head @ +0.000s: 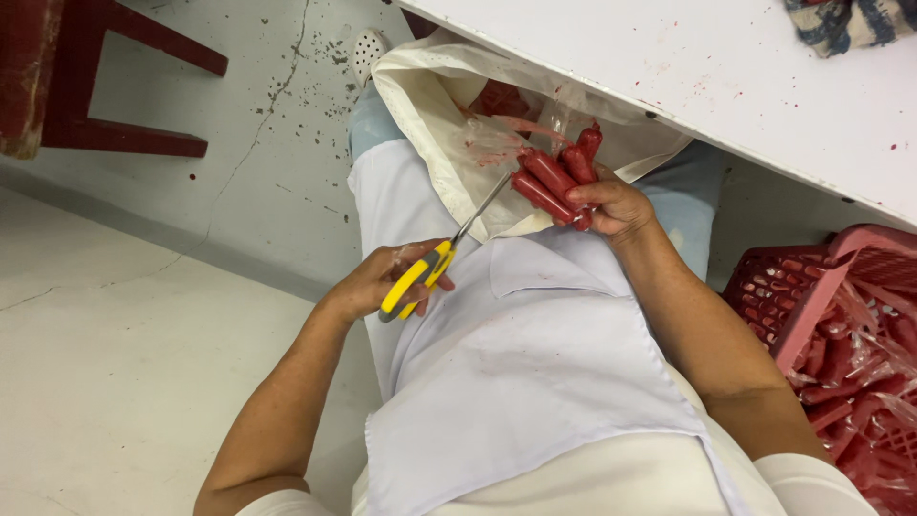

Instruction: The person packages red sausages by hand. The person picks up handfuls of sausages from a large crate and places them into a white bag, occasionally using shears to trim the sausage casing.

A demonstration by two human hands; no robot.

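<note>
The left hand (382,282) is closed around the yellow handles of a pair of scissors (435,263), whose blades reach up to the lower end of the red sausages (554,177). The right hand (611,205) is clenched around this bundle of sausages, holding it over the mouth of an open white bag (430,124) that lies on the person's lap, just below the edge of the white table (726,76). A red plastic crate (812,287) holding clear wrappers stands to the right of the bag, beside the right forearm.
</note>
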